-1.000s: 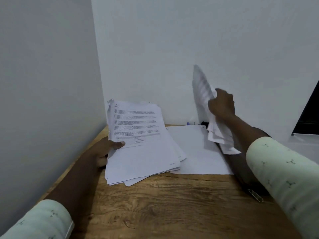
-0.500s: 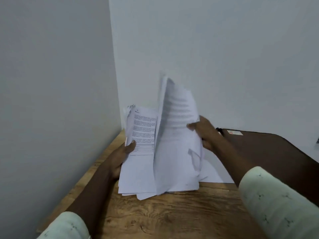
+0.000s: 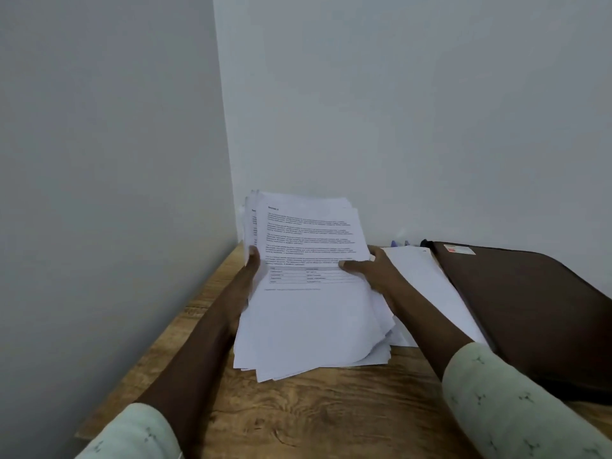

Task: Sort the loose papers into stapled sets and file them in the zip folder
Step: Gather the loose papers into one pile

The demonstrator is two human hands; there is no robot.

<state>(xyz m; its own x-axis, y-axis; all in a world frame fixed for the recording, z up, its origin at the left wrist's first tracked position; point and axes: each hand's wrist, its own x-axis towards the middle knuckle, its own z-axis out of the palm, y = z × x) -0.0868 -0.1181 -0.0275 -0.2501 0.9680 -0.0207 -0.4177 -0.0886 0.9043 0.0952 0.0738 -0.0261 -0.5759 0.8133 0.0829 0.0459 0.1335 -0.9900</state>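
Now: your left hand grips the paper stack at its left edge, thumb on top; your right hand grips the right edge. Stack tilted up, lower edge on the worktop. To its right a loose sheet, then the brown zip folder, flat.

The brown grained wooden worktop looks matt, the white printed paper stack smooth, the dark brown zip folder dull leather-like.

Plain grey-white walls meet in corner; wood-grain table set against them.
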